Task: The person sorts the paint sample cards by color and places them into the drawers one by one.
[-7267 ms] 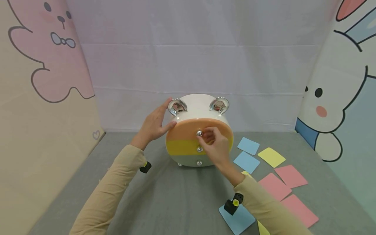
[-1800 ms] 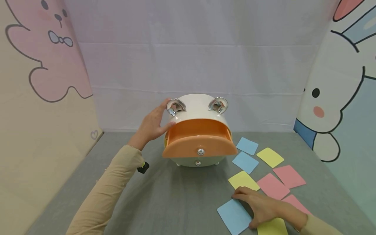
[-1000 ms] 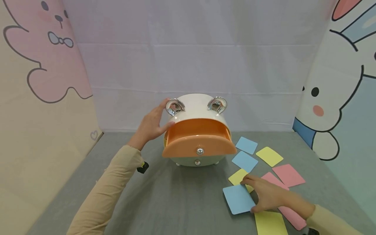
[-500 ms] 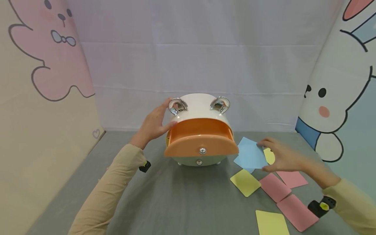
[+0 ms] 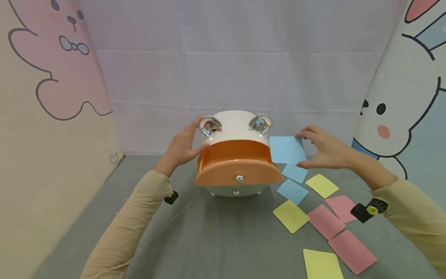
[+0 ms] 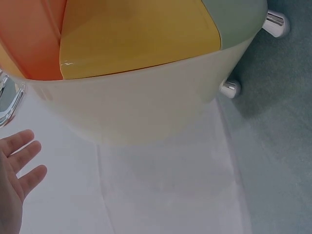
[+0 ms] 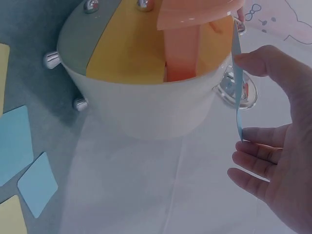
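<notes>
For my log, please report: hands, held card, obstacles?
Right hand holds blue card raised. Left hand alongside cabinet. Orange drawer open, nothing visibly blocking it.

Left hand (image 6: 12,183) beside a cream cabinet (image 6: 136,107), its visible fingers extended and slightly spread.
The hand reaches in from the lower left, below a shiny silver ring (image 6: 17,102) cut off by the edge; the cabinet's orange part (image 6: 31,39), yellow panel (image 6: 136,39) and green panel (image 6: 239,22) run left to right across the top, two silver feet (image 6: 277,23) jut out at right by the grey counter (image 6: 282,136), and a creased pale sheet (image 6: 161,190) fills the lower middle.
</notes>
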### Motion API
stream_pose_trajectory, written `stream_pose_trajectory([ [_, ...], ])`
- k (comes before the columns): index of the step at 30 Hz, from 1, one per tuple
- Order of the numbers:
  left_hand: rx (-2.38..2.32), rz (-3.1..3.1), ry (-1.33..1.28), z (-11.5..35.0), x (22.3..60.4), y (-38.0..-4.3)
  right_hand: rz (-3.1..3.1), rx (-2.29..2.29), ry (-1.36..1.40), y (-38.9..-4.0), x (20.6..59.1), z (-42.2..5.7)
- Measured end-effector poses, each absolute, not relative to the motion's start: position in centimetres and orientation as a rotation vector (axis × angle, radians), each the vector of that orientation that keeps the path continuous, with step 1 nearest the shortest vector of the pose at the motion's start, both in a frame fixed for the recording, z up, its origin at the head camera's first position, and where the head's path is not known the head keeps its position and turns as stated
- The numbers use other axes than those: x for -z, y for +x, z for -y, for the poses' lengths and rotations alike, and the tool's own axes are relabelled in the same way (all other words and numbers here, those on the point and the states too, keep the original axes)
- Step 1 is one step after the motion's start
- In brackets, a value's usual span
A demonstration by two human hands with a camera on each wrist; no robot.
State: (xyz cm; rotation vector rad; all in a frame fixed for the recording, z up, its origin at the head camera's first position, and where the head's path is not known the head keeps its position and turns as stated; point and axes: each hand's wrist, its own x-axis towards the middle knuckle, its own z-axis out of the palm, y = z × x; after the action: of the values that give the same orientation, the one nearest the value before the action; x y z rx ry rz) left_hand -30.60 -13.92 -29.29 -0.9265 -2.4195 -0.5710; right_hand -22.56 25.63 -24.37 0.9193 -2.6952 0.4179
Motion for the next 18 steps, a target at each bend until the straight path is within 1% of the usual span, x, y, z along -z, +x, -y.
stream_pose_trajectory([
  [5, 0.564, 2.412, -0.939, 13.9, 29.4, -30.8, 2.716, -0.415, 0.881, -22.9, 23.4, -23.2],
  [10, 0.562, 2.417, -0.934, 14.0, 29.5, -30.9, 2.737, -0.450, 0.899, -23.2, 23.4, -21.1],
  [18, 0.560, 2.416, -0.927, 13.9, 29.4, -30.8, 2.712, -0.469, 1.015, -23.9, 23.0, -18.5],
])
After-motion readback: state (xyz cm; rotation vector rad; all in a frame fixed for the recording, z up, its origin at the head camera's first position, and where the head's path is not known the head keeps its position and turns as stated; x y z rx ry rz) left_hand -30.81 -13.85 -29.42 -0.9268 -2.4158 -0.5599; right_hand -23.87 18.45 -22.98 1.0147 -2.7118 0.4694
